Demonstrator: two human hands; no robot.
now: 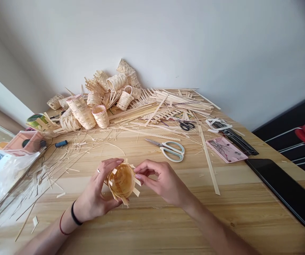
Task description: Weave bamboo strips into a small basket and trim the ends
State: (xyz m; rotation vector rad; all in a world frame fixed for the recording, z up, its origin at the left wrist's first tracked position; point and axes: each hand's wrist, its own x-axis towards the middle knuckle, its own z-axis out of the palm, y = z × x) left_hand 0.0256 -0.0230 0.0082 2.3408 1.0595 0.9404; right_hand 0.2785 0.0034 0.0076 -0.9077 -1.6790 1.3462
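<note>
Near the front edge of the tabletop point(168, 223), the half-woven basket point(122, 182) was held in both hands: left grip point(95, 194) wrapped round its side, right grip point(159, 182) pinching a strip at its rim. Scissors point(172, 150) lay just behind it, with finished baskets point(96, 102) piled along the back edge.

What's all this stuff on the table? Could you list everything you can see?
half-woven basket: one, tan, between both hands
small baskets: a heap, pale tan, back left
loose strips: many, pale, back and left
pale-handled scissors: one, white-green, centre
black-handled scissors: one, behind those
tray: one, pink, right
flat device: one, black, right edge
table: one, light wood, under everything
left hand: one, cupping the basket
right hand: one, pinching a basket strip
</note>
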